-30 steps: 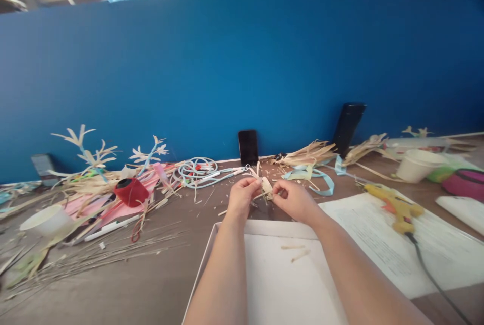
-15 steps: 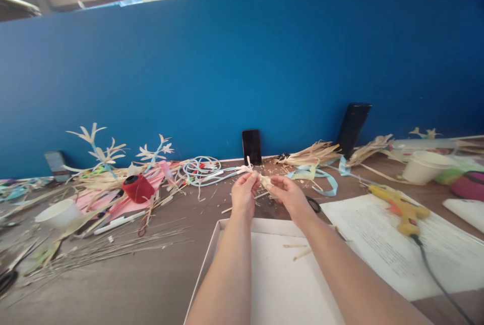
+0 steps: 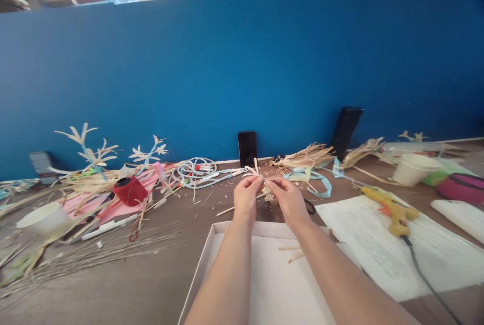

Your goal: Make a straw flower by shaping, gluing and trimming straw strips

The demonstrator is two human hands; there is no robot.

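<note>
Both of my hands meet just beyond the far rim of a shallow white box (image 3: 264,228). My left hand (image 3: 247,194) pinches a small flower of pale dried strips (image 3: 256,165), whose narrow petals stick up above the fingertips. Close beside it, my right hand (image 3: 286,195) has thumb and forefinger pressed together on the same pale flower. Fingers hide its lower part. Two short pale strips (image 3: 295,257) lie inside the box. Behind the hands a black phone (image 3: 247,148) leans on the blue partition.
A red thread spool (image 3: 130,191), white cups and finished strip flowers (image 3: 100,156) crowd the left. Thin wires (image 3: 113,252) spread over the table. To the right, a yellow glue gun (image 3: 393,209) with its cord rests on printed paper (image 3: 363,234). Bundled dried husks (image 3: 308,156) lie behind.
My right hand has come closer to my left, and the flower's petals stand more upright above the fingers. The whole view has shifted slightly.
</note>
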